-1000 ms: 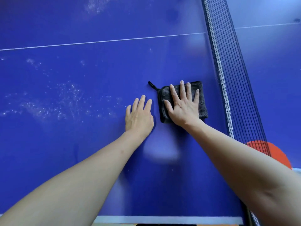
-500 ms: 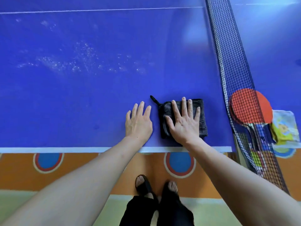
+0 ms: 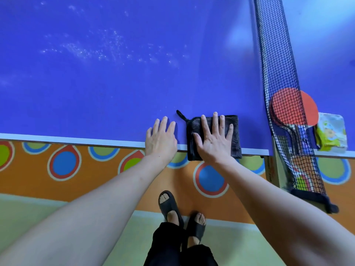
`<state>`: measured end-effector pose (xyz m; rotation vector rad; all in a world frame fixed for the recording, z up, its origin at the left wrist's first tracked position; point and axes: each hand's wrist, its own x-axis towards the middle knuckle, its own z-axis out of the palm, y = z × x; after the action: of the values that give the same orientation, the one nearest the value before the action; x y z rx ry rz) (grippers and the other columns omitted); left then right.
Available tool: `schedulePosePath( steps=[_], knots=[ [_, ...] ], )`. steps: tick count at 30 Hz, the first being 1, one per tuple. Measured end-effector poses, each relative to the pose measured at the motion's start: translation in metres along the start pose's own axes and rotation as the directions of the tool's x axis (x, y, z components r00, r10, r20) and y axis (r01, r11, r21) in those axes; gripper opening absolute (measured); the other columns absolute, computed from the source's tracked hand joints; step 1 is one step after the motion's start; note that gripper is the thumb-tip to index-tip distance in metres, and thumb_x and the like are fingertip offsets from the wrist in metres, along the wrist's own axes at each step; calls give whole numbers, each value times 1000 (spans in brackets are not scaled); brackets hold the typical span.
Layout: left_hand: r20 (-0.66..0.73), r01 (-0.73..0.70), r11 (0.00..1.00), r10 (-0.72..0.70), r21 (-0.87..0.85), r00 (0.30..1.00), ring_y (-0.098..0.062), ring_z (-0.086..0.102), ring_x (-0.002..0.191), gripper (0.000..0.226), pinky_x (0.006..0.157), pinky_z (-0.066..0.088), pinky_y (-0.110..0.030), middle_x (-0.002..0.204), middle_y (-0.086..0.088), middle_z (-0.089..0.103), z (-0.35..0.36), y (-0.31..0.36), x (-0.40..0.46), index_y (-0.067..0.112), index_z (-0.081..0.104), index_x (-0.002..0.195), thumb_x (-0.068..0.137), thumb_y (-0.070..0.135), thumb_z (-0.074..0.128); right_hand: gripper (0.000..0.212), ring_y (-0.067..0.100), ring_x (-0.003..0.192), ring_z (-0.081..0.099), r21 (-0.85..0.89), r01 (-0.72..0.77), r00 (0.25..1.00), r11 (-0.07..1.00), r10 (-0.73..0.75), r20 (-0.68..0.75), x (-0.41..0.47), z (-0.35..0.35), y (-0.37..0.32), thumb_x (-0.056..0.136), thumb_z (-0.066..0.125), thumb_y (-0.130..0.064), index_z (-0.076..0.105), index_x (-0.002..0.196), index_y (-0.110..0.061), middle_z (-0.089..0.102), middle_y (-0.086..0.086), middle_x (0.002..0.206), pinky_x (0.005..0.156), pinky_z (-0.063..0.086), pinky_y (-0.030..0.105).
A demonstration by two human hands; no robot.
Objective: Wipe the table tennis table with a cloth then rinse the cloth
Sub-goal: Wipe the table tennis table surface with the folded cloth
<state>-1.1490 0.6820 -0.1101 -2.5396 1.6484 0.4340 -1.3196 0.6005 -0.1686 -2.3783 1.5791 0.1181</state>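
Right hand [image 3: 215, 140] pressing flat, fingers spread, on folded dark cloth [image 3: 235, 135]; cloth lying at near edge of table [image 3: 96, 89], overhanging white border, close to net [image 3: 276, 73]. Left hand [image 3: 161, 138] resting flat on table just beside cloth, holding nothing. White speckled residue [image 3: 99, 48] showing farther out, so wiping seeming partly done. Rinsing not yet started.

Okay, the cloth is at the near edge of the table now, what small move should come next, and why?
Probably slide the cloth left and push it back out across the table. The right hand presses it flat with its near end hanging over the white edge, so this stroke looks spent. The left hand rests on the table, and white specks show farther out on the left.
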Motion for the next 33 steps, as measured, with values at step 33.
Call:
schedulePosePath(
  steps=[33],
  knots=[
    [-55,-56,998,56,14,997,-24,15,153,51,119,22,-45,164,0,22,-98,-14,361,24,34,151,101,27,42,73,29,162,-10,-12,-91,992,996,90,-91,398,-76,-41,102,19,-63,9,168,-35,-2,7,177,127,-6,59]
  ],
)
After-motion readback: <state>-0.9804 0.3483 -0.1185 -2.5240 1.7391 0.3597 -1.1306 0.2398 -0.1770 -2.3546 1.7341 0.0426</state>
